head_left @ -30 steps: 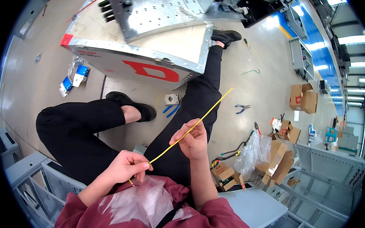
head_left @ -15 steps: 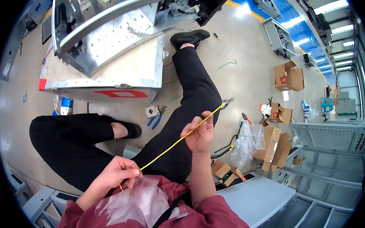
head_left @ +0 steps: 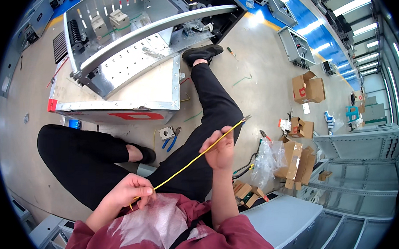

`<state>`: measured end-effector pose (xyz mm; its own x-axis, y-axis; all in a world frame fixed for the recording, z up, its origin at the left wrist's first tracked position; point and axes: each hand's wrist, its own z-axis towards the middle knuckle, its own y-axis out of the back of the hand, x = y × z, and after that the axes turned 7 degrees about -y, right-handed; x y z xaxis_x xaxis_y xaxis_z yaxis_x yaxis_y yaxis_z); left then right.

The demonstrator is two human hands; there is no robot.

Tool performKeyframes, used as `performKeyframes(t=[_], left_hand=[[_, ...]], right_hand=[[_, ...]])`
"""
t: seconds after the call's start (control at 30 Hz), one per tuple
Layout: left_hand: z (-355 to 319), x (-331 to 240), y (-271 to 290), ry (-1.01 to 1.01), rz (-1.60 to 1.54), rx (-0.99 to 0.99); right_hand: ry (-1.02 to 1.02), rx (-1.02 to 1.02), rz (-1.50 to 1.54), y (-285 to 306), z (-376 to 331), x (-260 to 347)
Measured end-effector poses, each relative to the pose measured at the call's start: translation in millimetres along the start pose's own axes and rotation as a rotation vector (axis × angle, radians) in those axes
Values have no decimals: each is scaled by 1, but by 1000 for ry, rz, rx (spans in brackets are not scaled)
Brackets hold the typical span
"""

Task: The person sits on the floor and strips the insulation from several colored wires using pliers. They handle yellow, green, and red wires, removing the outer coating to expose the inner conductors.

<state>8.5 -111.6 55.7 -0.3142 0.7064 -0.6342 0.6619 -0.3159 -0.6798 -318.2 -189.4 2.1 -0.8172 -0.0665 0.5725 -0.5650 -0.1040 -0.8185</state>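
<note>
A thin yellow wire [head_left: 179, 172] slants up from left to right across my lap, almost straight. My left hand [head_left: 128, 189] pinches its lower part, and a short bent tail shows under the fingers. My right hand [head_left: 219, 156] is raised higher, palm toward me, with the wire held against its curled fingers. Past that hand, the wire's far end reaches over my knee, where the tip of a pair of pliers [head_left: 247, 118] shows behind it. Blue-handled pliers [head_left: 173, 140] and a small pale block with a hole [head_left: 166, 132] lie on the floor between my legs.
In front stands a metal cabinet frame [head_left: 159, 36] on a white-topped box [head_left: 119, 113]. Cardboard boxes [head_left: 308, 88], clear plastic wrap [head_left: 267, 162] and black cables lie to the right. A screwdriver [head_left: 232, 53] is beyond my foot. Grey cabinets [head_left: 280, 219] stand close by at lower right.
The view has tilted, so more of the cabinet frame shows. Both hands keep their hold on the wire; my right hand's fingers have curled in slightly.
</note>
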Motion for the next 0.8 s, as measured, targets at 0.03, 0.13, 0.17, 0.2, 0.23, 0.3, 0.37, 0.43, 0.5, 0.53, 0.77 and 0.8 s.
performKeyframes(t=[0.03,0.13,0.17,0.2,0.23,0.3,0.37,0.43,0.5,0.53,0.77,0.8], left_hand=[[-1,1,1,-5,-33,12],[-5,4,3,-27,-104,55],[-7,5,4,-39,-109,60],[-10,6,4,-50,-113,66],[-14,6,3,-63,-105,72],[-21,3,1,-92,-83,78],[-30,-1,0,-106,-64,92],[-39,-1,0,-132,-60,90],[-41,0,-1,-168,-70,72],[-43,-3,-2,-178,-23,51],[-47,-22,-7,-251,278,-162],[-46,-25,-7,-254,283,-166]], right_hand=[[-54,36,-26,-7,-5,-8],[-94,128,-73,-24,-16,-26],[-57,107,-69,-31,-16,-28],[-20,86,-96,-36,-17,-30],[17,64,-123,-39,-19,-32],[64,43,-132,-50,-23,-36],[17,78,-137,-65,-26,-34],[-49,112,-168,-82,-31,-33],[-153,117,-243,-91,-37,-36],[-205,119,-282,-96,-39,-37],[-240,-74,-598,-148,-22,-29],[-224,-95,-636,-151,-20,-29]])
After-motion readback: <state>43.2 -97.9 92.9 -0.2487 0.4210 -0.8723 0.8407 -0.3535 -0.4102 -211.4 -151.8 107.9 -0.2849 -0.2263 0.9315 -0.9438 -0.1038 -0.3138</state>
